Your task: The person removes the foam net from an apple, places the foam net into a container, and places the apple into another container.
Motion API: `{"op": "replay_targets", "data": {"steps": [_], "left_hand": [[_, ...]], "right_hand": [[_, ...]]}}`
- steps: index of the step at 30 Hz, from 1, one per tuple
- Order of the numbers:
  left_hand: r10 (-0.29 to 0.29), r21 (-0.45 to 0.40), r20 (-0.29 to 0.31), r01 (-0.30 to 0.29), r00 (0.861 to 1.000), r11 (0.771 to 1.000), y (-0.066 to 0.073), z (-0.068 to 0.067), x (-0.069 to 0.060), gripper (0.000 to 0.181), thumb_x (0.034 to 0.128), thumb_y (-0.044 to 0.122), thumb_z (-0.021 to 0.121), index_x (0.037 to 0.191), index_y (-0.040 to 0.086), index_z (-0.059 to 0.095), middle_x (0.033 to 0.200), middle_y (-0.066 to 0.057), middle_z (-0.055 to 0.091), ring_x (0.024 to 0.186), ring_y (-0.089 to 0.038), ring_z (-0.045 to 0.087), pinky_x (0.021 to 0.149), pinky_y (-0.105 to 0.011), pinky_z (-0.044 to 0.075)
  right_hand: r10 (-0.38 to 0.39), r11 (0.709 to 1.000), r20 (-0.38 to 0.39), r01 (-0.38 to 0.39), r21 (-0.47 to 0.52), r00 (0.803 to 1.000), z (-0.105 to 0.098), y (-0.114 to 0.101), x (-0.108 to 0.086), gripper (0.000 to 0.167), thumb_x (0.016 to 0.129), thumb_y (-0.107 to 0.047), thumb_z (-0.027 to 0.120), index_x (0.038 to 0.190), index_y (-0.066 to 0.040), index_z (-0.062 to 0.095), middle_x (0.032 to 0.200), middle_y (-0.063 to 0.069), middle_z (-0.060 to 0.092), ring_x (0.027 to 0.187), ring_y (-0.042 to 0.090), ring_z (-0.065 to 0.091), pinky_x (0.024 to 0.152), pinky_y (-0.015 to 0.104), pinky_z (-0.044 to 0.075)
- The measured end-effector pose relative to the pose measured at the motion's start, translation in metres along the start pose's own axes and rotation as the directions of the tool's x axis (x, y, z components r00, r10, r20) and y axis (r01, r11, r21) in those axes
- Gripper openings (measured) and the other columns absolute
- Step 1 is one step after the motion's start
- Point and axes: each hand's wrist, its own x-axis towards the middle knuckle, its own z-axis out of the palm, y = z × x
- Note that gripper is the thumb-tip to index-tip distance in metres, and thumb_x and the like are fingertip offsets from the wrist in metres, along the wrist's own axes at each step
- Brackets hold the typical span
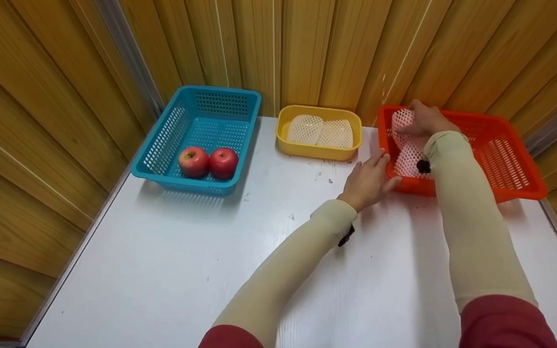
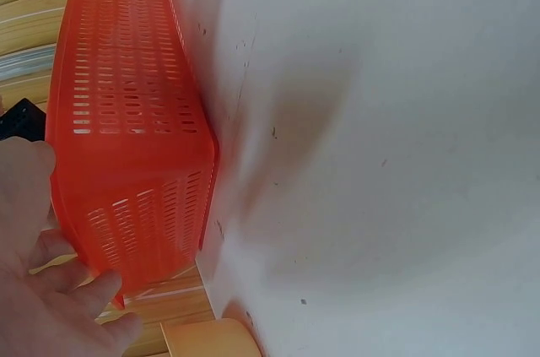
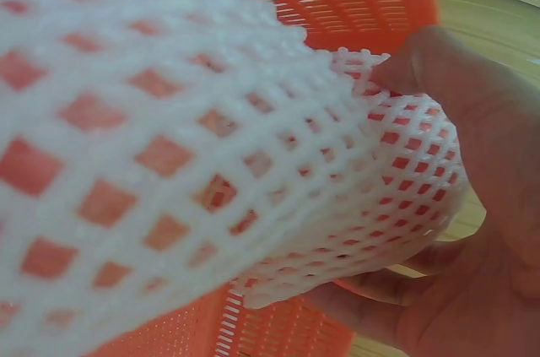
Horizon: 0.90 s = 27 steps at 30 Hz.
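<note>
In the head view my right hand (image 1: 426, 120) reaches into the left end of the red basket (image 1: 518, 186). It grips a foam-netted apple (image 1: 403, 118), thumb on one side and fingers on the other, as the right wrist view shows. Red fruit shows through the white mesh. A second foam-netted apple (image 1: 408, 162) lies nearer the front of that basket and looms large in the right wrist view. My left hand (image 1: 366, 181) rests at the basket's front left corner, its fingers extended along the outside and rim.
Left of the red basket stands a yellow container (image 1: 315, 151) holding white foam nets (image 1: 306, 129). Farther left, a blue basket (image 1: 191, 186) has two bare red apples (image 1: 194, 162) in it. Wooden panel walls (image 1: 302, 53) border the white table (image 1: 162, 270).
</note>
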Motion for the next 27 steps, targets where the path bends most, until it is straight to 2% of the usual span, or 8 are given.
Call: {"op": "replay_targets", "data": {"steps": [10, 17, 20, 24, 27], "left_hand": [[0.020, 0.013, -0.026, -0.019, 0.999, 1.000, -0.001, 0.000, -0.001, 0.070, 0.1030, 0.057, 0.049, 0.160, 0.019, 0.037, 0.166, 0.003, 0.032, 0.145, -0.013, 0.042, 0.123, -0.035, 0.027], [0.008, -0.006, -0.025, -0.008, 1.000, 1.000, -0.001, -0.001, 0.000, 0.070, 0.1023, 0.057, 0.051, 0.160, 0.020, 0.037, 0.166, 0.005, 0.032, 0.146, -0.012, 0.041, 0.122, -0.036, 0.027], [0.002, -0.020, -0.022, -0.002, 1.000, 1.000, -0.001, -0.001, 0.000, 0.071, 0.1019, 0.057, 0.051, 0.160, 0.021, 0.037, 0.167, 0.005, 0.031, 0.147, -0.012, 0.040, 0.122, -0.037, 0.028], [-0.009, -0.035, -0.010, 0.009, 1.000, 0.999, 0.000, 0.000, 0.000, 0.072, 0.1008, 0.059, 0.052, 0.160, 0.022, 0.037, 0.167, 0.007, 0.030, 0.147, -0.012, 0.039, 0.122, -0.036, 0.027], [-0.012, -0.032, -0.003, 0.012, 1.000, 0.999, 0.001, -0.001, 0.000, 0.072, 0.1008, 0.059, 0.052, 0.161, 0.022, 0.036, 0.167, 0.007, 0.030, 0.147, -0.012, 0.039, 0.122, -0.036, 0.027]], "right_hand": [[-0.043, 0.999, -0.090, 0.045, 0.011, 0.995, -0.002, 0.002, 0.004, 0.103, 0.089, -0.051, 0.076, 0.160, -0.007, 0.014, 0.153, 0.039, 0.025, 0.135, 0.062, 0.030, 0.102, 0.082, 0.030], [-0.048, 0.999, -0.173, 0.050, 0.006, 0.984, -0.005, 0.000, 0.001, 0.110, 0.087, -0.048, 0.080, 0.161, -0.006, 0.009, 0.157, 0.037, 0.022, 0.137, 0.061, 0.028, 0.107, 0.077, 0.028], [-0.058, 0.998, -0.192, 0.055, -0.021, 0.980, -0.007, 0.000, -0.001, 0.113, 0.087, -0.046, 0.080, 0.161, -0.002, 0.007, 0.159, 0.037, 0.019, 0.139, 0.062, 0.024, 0.108, 0.077, 0.026], [-0.069, 0.997, -0.198, 0.058, -0.060, 0.978, -0.011, 0.002, -0.006, 0.110, 0.087, -0.045, 0.080, 0.159, 0.004, 0.013, 0.157, 0.036, 0.020, 0.137, 0.063, 0.023, 0.108, 0.076, 0.028], [-0.064, 0.997, -0.213, 0.051, -0.065, 0.975, -0.016, 0.004, -0.009, 0.107, 0.087, -0.044, 0.079, 0.158, 0.005, 0.017, 0.156, 0.036, 0.020, 0.135, 0.062, 0.023, 0.108, 0.076, 0.030]]}}
